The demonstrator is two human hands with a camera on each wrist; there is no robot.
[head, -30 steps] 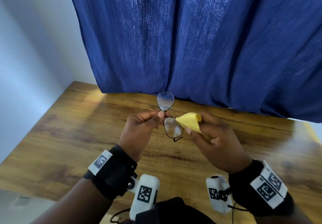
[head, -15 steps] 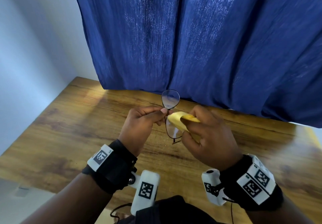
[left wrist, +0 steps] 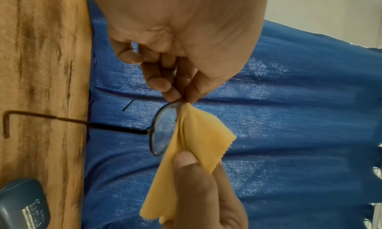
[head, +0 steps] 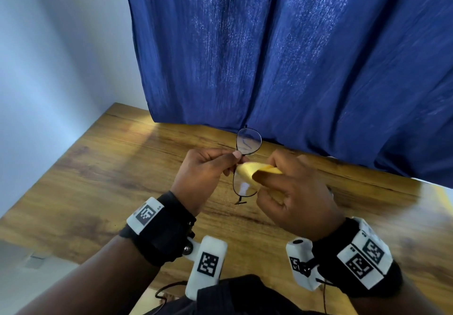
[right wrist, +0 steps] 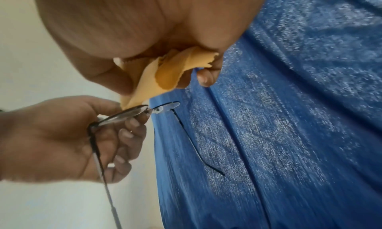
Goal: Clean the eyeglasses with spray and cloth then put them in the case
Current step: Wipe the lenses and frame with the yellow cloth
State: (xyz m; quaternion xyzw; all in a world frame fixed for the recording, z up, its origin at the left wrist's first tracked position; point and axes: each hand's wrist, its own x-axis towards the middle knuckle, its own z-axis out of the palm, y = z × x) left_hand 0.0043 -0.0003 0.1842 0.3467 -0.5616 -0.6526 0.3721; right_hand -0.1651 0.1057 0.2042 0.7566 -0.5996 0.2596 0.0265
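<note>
Thin black-framed eyeglasses [head: 248, 143] are held up above the wooden table, one lens above the other. My left hand [head: 208, 170] pinches them at the bridge between thumb and forefinger. My right hand [head: 291, 192] grips a folded yellow cloth [head: 252, 171] and presses it over the lower lens. In the left wrist view the cloth [left wrist: 192, 142] drapes over the lens edge of the eyeglasses [left wrist: 160, 134], with a temple arm stretching left. From the right wrist, the eyeglasses [right wrist: 124, 114] show edge-on under the cloth [right wrist: 165, 74], my left hand [right wrist: 62, 137] behind them.
A wooden table [head: 98, 179] lies below the hands. A dark blue curtain [head: 294, 57] hangs along its far edge and a pale wall stands at the left. A dark grey-blue object with a label [left wrist: 22, 204] lies on the table in the left wrist view.
My right hand has brought the cloth from beside the lower lens onto it, folding it over the lens. The left hand keeps its pinch on the glasses.
</note>
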